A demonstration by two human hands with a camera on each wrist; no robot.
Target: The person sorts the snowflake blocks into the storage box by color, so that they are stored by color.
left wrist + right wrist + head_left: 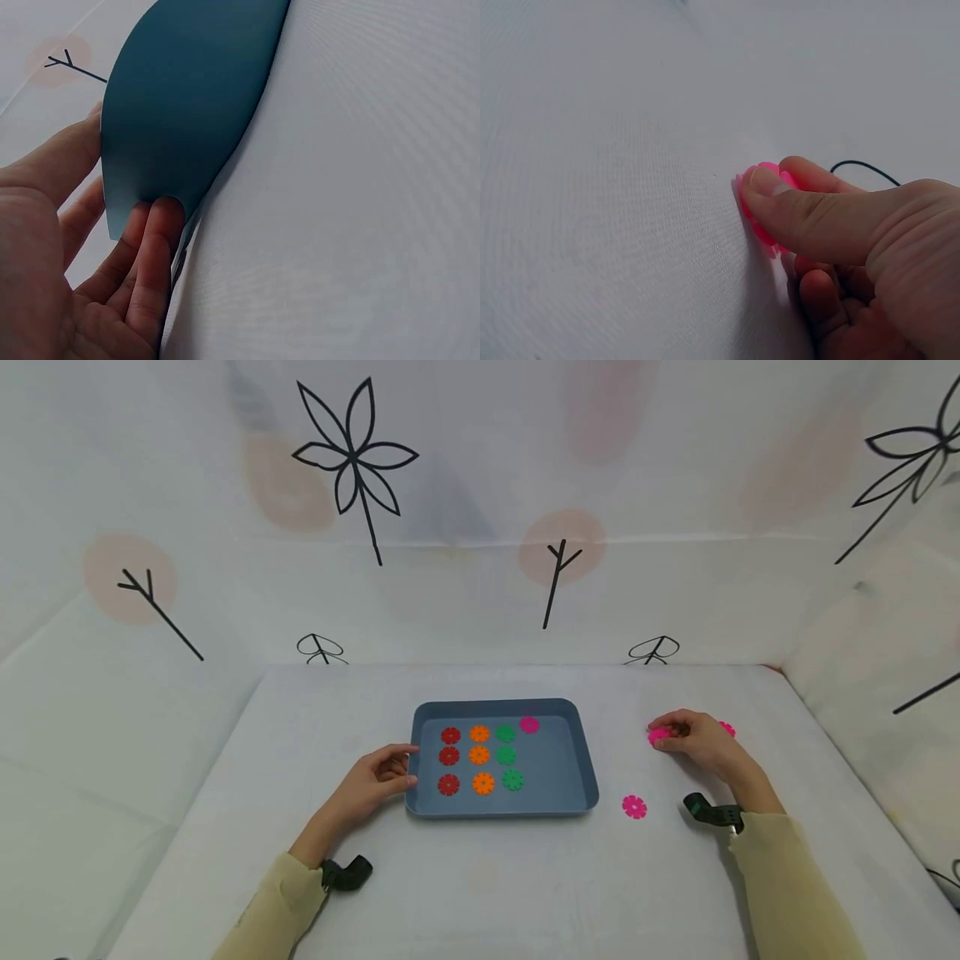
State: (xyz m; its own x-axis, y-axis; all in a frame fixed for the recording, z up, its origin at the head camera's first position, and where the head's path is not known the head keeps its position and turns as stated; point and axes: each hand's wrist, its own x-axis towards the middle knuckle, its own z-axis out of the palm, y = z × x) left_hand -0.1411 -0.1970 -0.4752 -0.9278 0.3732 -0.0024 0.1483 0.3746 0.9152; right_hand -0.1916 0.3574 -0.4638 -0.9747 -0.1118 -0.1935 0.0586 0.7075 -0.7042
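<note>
In the head view a blue-grey tray holds columns of notched, flower-like plastic discs: red discs, orange discs, green discs and one pink disc at the top. My left hand grips the tray's left edge. The left wrist view shows its fingertips against the tray wall, with the thumb partly hidden by the rim. Right of the tray, my right hand pinches a pink notched disc between thumb and index finger, close over the white cloth.
Another pink disc lies on the white tablecloth right of the tray. One more pink disc shows partly behind the right hand. A patterned cloth backdrop rises behind the table and along both sides.
</note>
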